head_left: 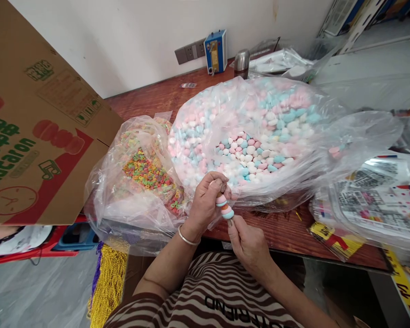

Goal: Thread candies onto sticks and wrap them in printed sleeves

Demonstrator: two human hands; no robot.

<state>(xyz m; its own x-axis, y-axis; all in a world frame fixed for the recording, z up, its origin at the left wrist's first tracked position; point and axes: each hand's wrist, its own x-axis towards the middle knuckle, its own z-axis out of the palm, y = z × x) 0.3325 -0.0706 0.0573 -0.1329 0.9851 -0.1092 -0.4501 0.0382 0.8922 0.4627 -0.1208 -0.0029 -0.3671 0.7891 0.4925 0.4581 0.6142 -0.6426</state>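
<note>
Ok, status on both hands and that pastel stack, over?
Left hand gripping pastel stack up top. Right hand pinching lower end. Big clear bag close beyond.

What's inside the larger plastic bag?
The larger plastic bag holds pink, white and blue pieces; whatever lies beneath the visible ones is covered and cannot be seen.

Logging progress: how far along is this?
Looks done: round pink, white and blue pieces stacked with an orange bit between. In hand: left hand holds the stack's upper end, right hand its lower end. Left: probably more, total unclear; plenty of loose pastel ovals and small multicoloured rings in clear plastic bags.
</note>
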